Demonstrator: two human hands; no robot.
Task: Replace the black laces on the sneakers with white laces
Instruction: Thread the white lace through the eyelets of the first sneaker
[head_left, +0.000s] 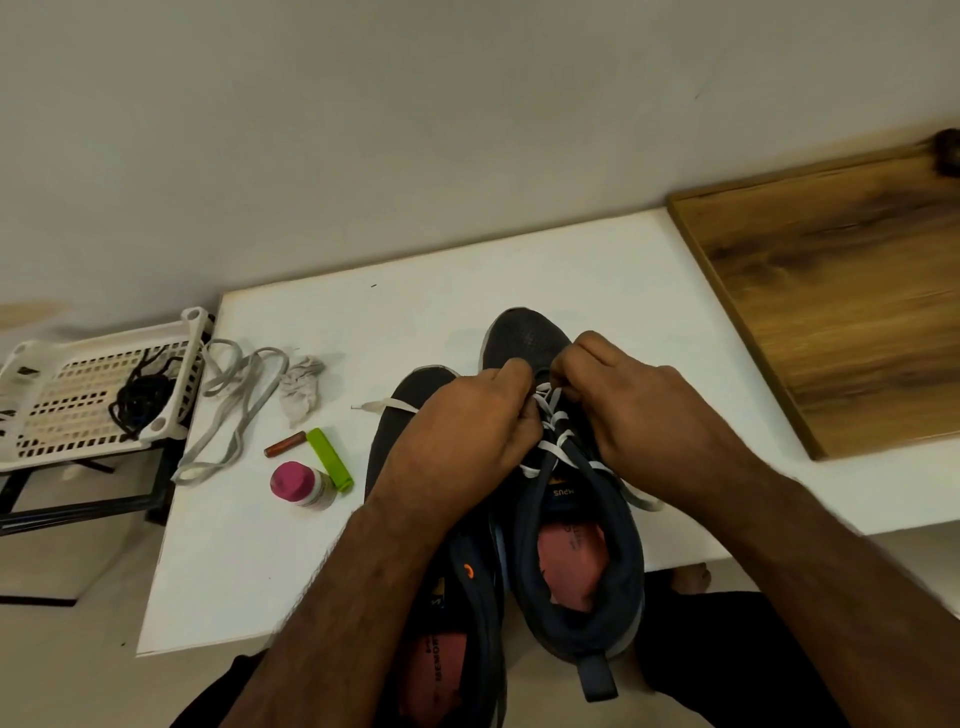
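The white lace (555, 436) crosses the eyelets of the right-hand sneaker (566, 499), which lies on the table (597, 270) toe away from the person, and both the left hand (467, 431) and right hand (634, 410) pinch it near the toe end, fingers curled, the loose end trailing left.

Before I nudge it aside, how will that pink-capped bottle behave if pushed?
The pink-capped bottle lies on its side on the white table, so it will probably roll. It looks small and light. It touches the green tube, which may shift too.
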